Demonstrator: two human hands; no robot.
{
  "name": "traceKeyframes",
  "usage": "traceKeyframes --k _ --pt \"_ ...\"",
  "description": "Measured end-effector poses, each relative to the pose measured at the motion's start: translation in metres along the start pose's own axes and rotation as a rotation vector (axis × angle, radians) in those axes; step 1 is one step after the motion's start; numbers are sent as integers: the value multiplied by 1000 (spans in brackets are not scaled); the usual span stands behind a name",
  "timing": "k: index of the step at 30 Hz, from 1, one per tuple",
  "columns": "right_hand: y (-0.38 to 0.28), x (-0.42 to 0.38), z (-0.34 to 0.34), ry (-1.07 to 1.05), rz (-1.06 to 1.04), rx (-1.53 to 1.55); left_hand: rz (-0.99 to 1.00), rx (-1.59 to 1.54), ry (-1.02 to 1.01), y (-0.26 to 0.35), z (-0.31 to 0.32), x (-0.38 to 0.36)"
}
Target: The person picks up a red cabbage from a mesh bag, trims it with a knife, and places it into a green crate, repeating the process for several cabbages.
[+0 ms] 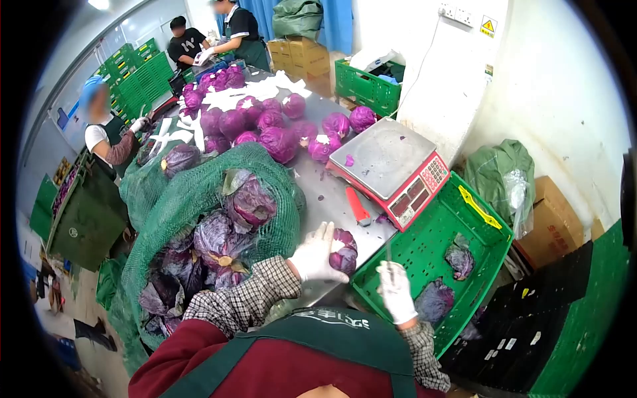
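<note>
My left hand (316, 253), in a white glove, is pressed against the side of a small red cabbage (345, 253) on the metal table (320, 192), steadying it. My right hand (396, 290), also gloved, is closed around a knife (389, 251) whose thin blade points up and away from me. It hovers over the near left side of a green crate (431, 255), where a few dark outer leaves (434, 300) lie. Left of my left arm, a green mesh sack (199, 174) gapes open, full of untrimmed red cabbages (219, 239).
A red scale (391, 162) stands on the table's right, beside a red-handled tool (358, 207). Trimmed cabbages (279, 142) and white strips (249, 91) cover the far part. One co-worker (106, 126) stands at left, two more (242, 33) at the far end.
</note>
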State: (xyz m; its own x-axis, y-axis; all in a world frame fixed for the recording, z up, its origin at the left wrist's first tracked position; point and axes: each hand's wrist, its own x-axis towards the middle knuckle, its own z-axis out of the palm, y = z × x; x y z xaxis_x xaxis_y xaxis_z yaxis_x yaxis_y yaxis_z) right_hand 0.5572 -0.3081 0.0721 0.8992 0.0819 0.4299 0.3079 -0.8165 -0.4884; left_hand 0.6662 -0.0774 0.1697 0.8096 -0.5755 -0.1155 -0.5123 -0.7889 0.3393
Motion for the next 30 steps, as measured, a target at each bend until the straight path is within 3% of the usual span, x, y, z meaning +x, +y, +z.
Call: traceKeyframes --k 1,2,6,12,15,21,22,24,25,26,27,28,29,30 --pt "-36 25 -23 10 -162 -130 39 63 -27 4 -3 0" --pt "-32 24 -5 1 -105 -21 31 117 -78 12 -9 -1" --pt "-52 41 7 -17 155 258 29 182 67 34 1 -2" --pt "-51 34 16 -98 134 73 -37 147 85 53 4 -2" --pt "-67 50 -7 -181 340 241 -27 167 122 51 12 2" --pt "-60 49 3 -113 288 157 -7 157 143 54 4 1" --pt "-42 41 18 -38 23 -46 -6 151 206 55 8 1" --pt "-58 55 -10 -307 399 155 36 143 108 61 0 5" --pt "-50 58 -11 -290 325 245 84 244 221 57 12 9" --pt "-48 62 -8 -111 186 270 120 349 340 54 24 13" --pt "-45 67 -7 -126 263 325 101 363 220 61 3 8" --pt "-42 74 -11 -250 334 235 89 392 255 59 5 8" --pt "-15 71 5 -230 271 134 91 411 284 56 17 8" --pt "-31 87 -8 -324 425 122 92 380 313 56 34 8"
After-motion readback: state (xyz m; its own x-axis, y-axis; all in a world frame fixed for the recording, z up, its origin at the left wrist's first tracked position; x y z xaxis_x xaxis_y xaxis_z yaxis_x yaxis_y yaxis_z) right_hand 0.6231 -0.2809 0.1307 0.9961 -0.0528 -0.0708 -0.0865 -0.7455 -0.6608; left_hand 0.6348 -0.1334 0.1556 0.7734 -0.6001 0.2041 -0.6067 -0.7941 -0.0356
